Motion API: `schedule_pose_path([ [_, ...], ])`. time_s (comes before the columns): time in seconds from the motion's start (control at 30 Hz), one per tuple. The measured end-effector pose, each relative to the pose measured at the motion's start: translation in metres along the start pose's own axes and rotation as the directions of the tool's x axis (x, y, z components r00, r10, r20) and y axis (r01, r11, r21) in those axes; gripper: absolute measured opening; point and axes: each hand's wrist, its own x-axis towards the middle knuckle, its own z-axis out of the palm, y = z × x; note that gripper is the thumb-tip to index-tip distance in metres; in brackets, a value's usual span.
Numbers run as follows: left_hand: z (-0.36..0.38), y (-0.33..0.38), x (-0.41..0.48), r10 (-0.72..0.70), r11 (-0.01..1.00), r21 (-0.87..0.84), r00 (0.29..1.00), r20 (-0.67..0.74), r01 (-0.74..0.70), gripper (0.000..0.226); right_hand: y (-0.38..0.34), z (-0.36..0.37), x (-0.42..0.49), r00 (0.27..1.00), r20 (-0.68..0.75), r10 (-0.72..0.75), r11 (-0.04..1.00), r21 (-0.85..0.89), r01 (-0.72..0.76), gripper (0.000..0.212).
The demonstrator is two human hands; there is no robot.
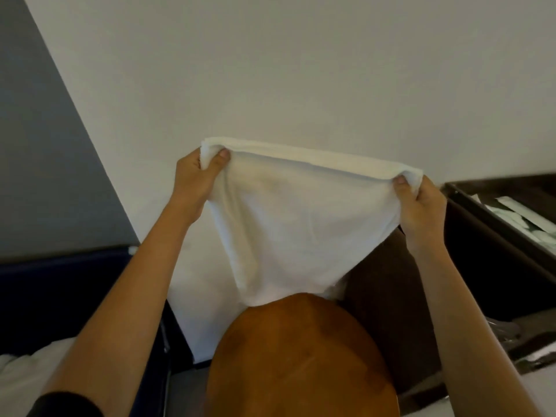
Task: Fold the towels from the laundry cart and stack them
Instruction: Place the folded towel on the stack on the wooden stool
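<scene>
White towel [301, 224] in two pinching hands [195, 176] [422, 206]

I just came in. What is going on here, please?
A person holds a white towel up by its top edge: the left hand pinches one corner, the right hand the other. The towel hangs spread before a pale wall, its lower end at a round brown surface; whether it touches is unclear. More white cloth lies low on the left, against the dark blue cart.
</scene>
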Motion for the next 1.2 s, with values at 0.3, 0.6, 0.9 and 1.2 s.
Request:
schedule_pose_path([
  [0.3, 0.000, -0.059, -0.141, -0.261, 0.963, 0.074, 0.965, 0.001, 0.260, 0.004, 0.074, -0.061, -0.093, 0.975, 0.144, 0.171, 0.984, -0.068, -0.162, 0.022],
  [0.6, -0.013, -0.134, -0.265, -0.563, 0.824, 0.101, 0.825, 0.043, 0.557, 0.011, 0.151, -0.103, -0.188, 0.885, 0.190, 0.425, 0.898, -0.212, -0.386, 0.021],
  [0.9, -0.020, -0.205, -0.312, -0.702, 0.707, 0.196, 0.707, 0.077, 0.680, 0.021, 0.209, -0.105, -0.229, 0.752, 0.218, 0.622, 0.773, -0.326, -0.544, 0.010],
  [1.2, 0.004, -0.264, -0.256, -0.761, 0.636, 0.211, 0.649, 0.010, 0.743, 0.014, 0.262, -0.056, -0.186, 0.700, 0.234, 0.675, 0.717, -0.435, -0.546, 0.018],
])
